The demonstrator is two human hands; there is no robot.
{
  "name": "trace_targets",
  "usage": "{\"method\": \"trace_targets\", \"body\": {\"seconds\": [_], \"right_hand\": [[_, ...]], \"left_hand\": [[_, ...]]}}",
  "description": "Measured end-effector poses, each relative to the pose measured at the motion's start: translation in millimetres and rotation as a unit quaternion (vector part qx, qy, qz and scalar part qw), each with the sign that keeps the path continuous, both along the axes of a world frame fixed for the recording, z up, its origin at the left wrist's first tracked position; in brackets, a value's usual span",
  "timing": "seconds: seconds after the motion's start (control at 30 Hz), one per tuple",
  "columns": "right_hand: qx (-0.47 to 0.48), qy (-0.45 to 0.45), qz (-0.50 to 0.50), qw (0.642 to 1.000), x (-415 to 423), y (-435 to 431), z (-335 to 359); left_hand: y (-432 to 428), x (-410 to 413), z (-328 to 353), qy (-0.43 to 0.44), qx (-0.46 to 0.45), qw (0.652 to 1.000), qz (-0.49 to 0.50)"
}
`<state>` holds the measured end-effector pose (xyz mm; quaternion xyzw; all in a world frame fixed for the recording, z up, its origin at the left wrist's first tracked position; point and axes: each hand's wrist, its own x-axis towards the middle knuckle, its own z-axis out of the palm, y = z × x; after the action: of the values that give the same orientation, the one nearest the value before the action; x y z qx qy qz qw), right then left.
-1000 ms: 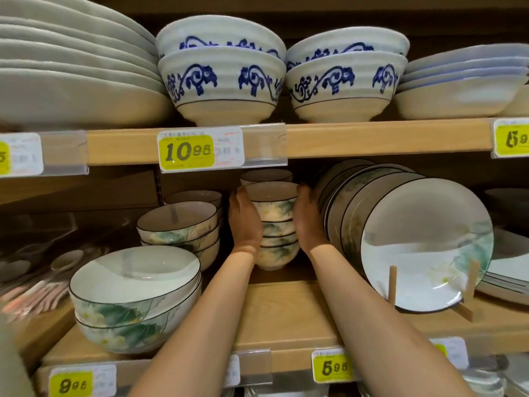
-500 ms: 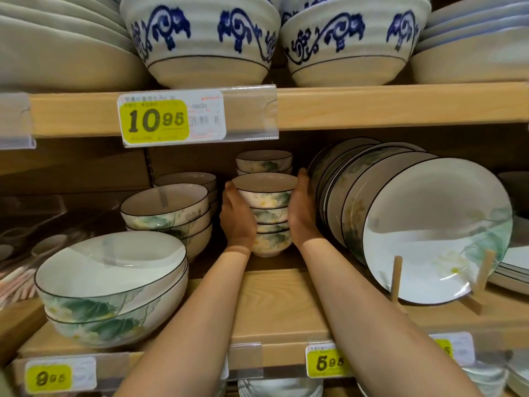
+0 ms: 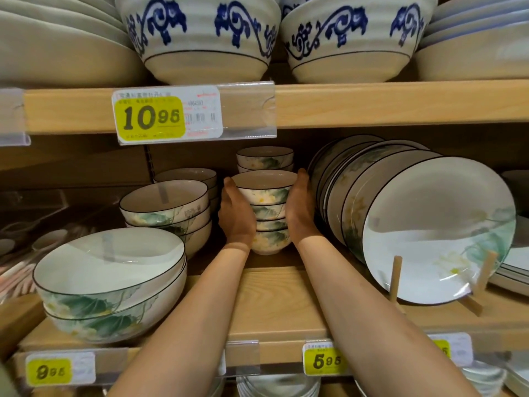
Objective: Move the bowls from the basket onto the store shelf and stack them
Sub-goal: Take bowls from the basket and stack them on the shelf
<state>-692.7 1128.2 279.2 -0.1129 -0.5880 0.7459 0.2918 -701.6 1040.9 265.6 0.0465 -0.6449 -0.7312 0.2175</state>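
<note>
Honestly, this is the fiddly bit: the stack of small bowls (image 3: 267, 216) is dead centre of the frame, far back on the shelf (image 3: 274, 296), with the left hand (image 3: 236, 219) cupped round its left side and the right hand (image 3: 300, 213) cupped round its right side; both palms press on the bowls and the fingers curl toward the back, though the tips are hidden behind the stack; I can't tell whether the bottom bowl is fully down on the wood or just off it, it's all shadow there; if it were me I'd lower it straight, feel the foot land flat, then check the top bowl is seated level in the one below before letting go; loosen both hands together and draw them back toward the bottom of the frame, not sideways, because the leaning plates (image 3: 429, 230) are just beside the right hand and the medium bowls (image 3: 169, 207) are near the left one; a nudge on those plates looks like the real risk, since they only lean against a wooden peg (image 3: 396, 279); there's also a rear stack (image 3: 264, 159) right behind, just above in the frame, so don't shove any deeper; glazed bowls probably slide on each other, so go slow.
</note>
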Motion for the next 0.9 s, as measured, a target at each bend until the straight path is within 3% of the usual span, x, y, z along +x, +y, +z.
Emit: {"method": "trace_targets", "body": {"seconds": [0.33, 0.5, 0.63, 0.7, 0.77, 0.9], "right_hand": [[0.028, 0.001, 0.048, 0.998, 22.1, -1.2, 5.5], [0.053, -0.015, 0.071, 0.996, 51.7, -1.8, 15.6], [0.045, -0.040, 0.103, 0.993, 102.8, -8.8, 6.6], [0.048, -0.007, 0.110, 0.993, 126.8, -13.1, -3.4], [0.040, 0.055, 0.125, 0.990, 145.8, -21.3, -12.0], [0.003, 0.091, 0.215, 0.972, 176.9, -48.4, -30.8]], "left_hand": [[-4.3, 10.8, 7.0, 0.003, 0.034, 0.999, -0.043], [-16.4, 36.3, 27.0, -0.006, 0.070, 0.998, -0.009], [-25.1, 98.9, 20.3, -0.028, -0.047, 0.999, 0.001], [-31.0, 136.8, 18.8, 0.015, -0.048, 0.999, -0.002], [-41.5, 172.3, 13.4, 0.060, -0.038, 0.995, -0.073], [-84.4, 231.7, -9.7, 0.065, -0.008, 0.992, -0.107]]}}
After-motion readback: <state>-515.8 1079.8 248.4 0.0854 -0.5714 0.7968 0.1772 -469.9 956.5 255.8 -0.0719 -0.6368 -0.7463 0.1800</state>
